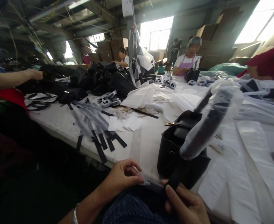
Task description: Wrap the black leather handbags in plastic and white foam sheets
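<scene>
At the table's near edge, my left hand [125, 175] is curled, thumb and fingers drawn toward each other. A small scrap of clear film [145, 181] shows by its thumb tip; whether it is gripped I cannot make out. My right hand [185, 202] pinches a black strap [174, 178] between thumb and fingers, in front of a black handbag [166, 152]. The bag stands upright on the table, its top open, with a gold-coloured clasp piece. Its handle [205, 124] is wrapped in translucent plastic and arches up to the right.
Black straps [101, 140], partly in clear film, lie left on the white table [64, 124]. White padding sheets [139, 96] and a heap of black bags [99, 76] are behind. Plastic sleeves [239, 168] spread at right. Co-workers' arms [15, 79] and a seated person [185, 62] are around the table.
</scene>
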{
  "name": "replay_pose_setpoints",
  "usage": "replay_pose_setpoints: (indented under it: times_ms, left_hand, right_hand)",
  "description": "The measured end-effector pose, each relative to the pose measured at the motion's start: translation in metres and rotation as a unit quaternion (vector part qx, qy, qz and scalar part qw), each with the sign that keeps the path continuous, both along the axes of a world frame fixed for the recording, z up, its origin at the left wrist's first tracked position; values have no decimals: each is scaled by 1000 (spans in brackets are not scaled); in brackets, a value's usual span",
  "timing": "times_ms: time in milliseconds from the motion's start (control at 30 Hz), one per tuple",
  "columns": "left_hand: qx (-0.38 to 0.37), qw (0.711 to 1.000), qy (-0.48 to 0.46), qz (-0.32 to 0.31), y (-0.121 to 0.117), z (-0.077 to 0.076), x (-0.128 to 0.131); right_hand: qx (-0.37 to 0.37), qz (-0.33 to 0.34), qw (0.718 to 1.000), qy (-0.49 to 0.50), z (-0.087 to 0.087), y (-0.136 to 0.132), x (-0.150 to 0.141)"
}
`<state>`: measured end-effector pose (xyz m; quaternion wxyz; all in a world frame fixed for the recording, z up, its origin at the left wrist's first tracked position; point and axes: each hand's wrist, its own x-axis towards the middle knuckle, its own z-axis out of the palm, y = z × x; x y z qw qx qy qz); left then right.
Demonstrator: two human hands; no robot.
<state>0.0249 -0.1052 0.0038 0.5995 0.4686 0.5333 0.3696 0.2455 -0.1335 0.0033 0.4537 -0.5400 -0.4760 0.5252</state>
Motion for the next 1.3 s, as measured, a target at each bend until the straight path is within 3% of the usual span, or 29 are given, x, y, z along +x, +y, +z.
replay_pose_setpoints:
  times_ms: [267, 633, 867, 1067, 1300]
  left_hand:
    - [-9, 1000, 26, -13, -16, 13, 9]
    - [-40, 999, -16, -4, -20, 11, 10]
    - [-43, 995, -91, 19, -12, 8, 38]
    - [-30, 985, -172, -4, 2, 12, 65]
    - [20, 980, -190, 49, 17, 19, 87]
  right_hand:
    - [62, -86, 994, -11, 5, 2, -16]
    - [87, -61, 993, -56, 5, 5, -18]
    - [92, -6, 994, -66, 0, 8, -10]
    - [65, -59, 992, -89, -5, 3, 14]
    - [85, -81, 986, -120, -2, 6, 24]
